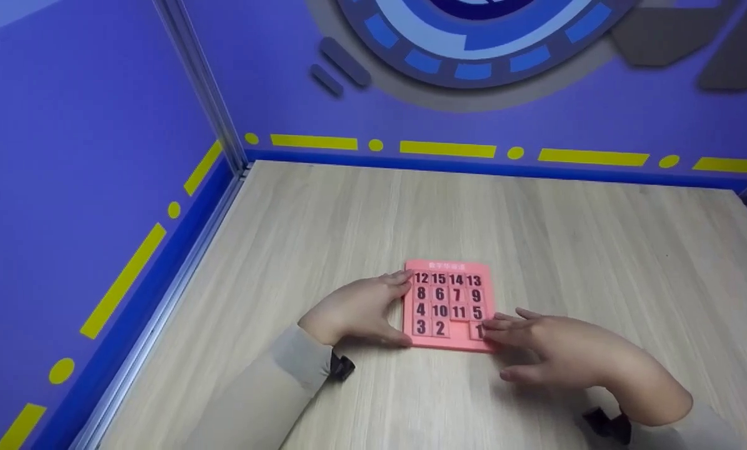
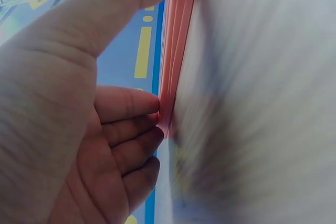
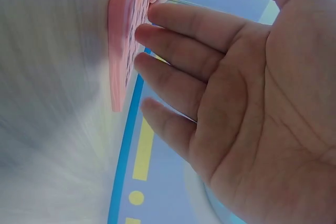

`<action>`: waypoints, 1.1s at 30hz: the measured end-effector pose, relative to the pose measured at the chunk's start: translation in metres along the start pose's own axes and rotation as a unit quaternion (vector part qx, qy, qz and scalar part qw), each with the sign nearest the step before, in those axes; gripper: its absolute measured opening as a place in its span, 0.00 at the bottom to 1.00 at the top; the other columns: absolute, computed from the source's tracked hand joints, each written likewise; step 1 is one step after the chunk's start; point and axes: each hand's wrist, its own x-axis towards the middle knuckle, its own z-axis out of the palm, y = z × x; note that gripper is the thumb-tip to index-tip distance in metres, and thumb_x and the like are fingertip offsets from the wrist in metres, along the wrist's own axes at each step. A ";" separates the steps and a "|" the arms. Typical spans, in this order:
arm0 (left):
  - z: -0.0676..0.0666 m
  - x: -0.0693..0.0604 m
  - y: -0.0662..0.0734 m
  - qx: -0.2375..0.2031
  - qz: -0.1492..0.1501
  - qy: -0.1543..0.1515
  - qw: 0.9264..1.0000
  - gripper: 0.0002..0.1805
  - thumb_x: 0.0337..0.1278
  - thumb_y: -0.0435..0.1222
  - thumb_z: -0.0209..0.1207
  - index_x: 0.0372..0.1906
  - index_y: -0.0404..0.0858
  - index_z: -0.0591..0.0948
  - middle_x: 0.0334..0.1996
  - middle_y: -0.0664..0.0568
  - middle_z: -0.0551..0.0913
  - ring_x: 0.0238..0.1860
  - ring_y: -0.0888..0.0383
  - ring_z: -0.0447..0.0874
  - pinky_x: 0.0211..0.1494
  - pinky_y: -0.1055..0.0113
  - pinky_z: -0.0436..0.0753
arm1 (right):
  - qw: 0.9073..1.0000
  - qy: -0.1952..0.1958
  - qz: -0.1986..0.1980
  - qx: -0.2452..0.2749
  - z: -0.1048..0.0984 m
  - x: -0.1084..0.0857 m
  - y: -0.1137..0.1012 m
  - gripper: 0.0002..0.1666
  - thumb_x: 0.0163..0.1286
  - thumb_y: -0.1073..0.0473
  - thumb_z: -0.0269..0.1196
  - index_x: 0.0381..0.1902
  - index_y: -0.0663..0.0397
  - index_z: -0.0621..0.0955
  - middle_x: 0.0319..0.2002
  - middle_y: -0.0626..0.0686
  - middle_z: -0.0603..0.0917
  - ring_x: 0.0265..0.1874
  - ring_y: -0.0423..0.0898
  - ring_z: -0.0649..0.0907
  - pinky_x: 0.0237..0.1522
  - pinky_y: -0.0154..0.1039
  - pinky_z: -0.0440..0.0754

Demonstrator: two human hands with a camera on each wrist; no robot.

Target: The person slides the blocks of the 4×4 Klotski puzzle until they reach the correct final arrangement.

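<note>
A pink number slide puzzle (image 1: 451, 343) lies flat on the table, its numbered tiles in a square grid. In the bottom row, a gap separates the 2 tile (image 1: 440, 328) from a tile marked 1 (image 1: 477, 330), whose right part is covered by fingertips. My left hand (image 1: 364, 307) touches the puzzle's left side, thumb at the near corner and fingers farther up. The left wrist view shows its relaxed fingers (image 2: 131, 150) against the pink edge. Over the lower right side, my right hand (image 1: 554, 347) extends its nearly straight fingers (image 3: 173, 74) onto the 1 tile; its thumb stays off the puzzle.
The wooden table (image 1: 323, 219) stretches around the puzzle. A blue panel (image 1: 98, 156) stands along the left, and another patterned panel (image 1: 448, 125) closes off the back. Each sleeve end has a black strap piece (image 1: 342, 366) near it.
</note>
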 end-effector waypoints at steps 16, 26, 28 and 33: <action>0.000 0.002 -0.006 -0.018 -0.002 -0.006 1.000 0.61 0.56 0.59 0.82 0.89 0.40 0.67 0.93 0.52 0.57 0.93 0.51 0.58 0.96 0.56 0.62 | 0.999 0.008 -0.044 0.000 0.012 0.007 -0.002 0.46 0.77 0.31 0.70 0.83 0.47 0.78 0.83 0.50 0.78 0.85 0.60 0.76 0.87 0.71 0.69; 0.001 0.001 -0.005 -0.013 -0.006 -0.003 1.000 0.60 0.57 0.58 0.82 0.89 0.40 0.67 0.93 0.52 0.56 0.94 0.52 0.57 0.97 0.57 0.60 | 0.998 0.004 -0.059 0.015 0.020 0.009 -0.002 0.49 0.77 0.29 0.69 0.87 0.44 0.74 0.88 0.48 0.71 0.88 0.60 0.70 0.89 0.71 0.63; 0.001 0.001 -0.005 -0.014 -0.008 0.000 1.000 0.61 0.56 0.58 0.82 0.89 0.40 0.67 0.93 0.52 0.56 0.94 0.52 0.56 0.97 0.56 0.60 | 0.998 0.004 -0.060 0.019 0.021 0.010 -0.001 0.50 0.77 0.29 0.69 0.87 0.44 0.73 0.89 0.49 0.70 0.89 0.60 0.69 0.89 0.71 0.62; 0.000 0.002 -0.007 -0.012 -0.008 0.005 1.000 0.60 0.57 0.57 0.81 0.89 0.39 0.66 0.94 0.53 0.56 0.94 0.52 0.57 0.96 0.57 0.61 | 0.998 0.015 -0.051 0.036 0.022 0.013 0.004 0.49 0.77 0.30 0.69 0.89 0.38 0.71 0.90 0.47 0.66 0.90 0.59 0.67 0.89 0.68 0.64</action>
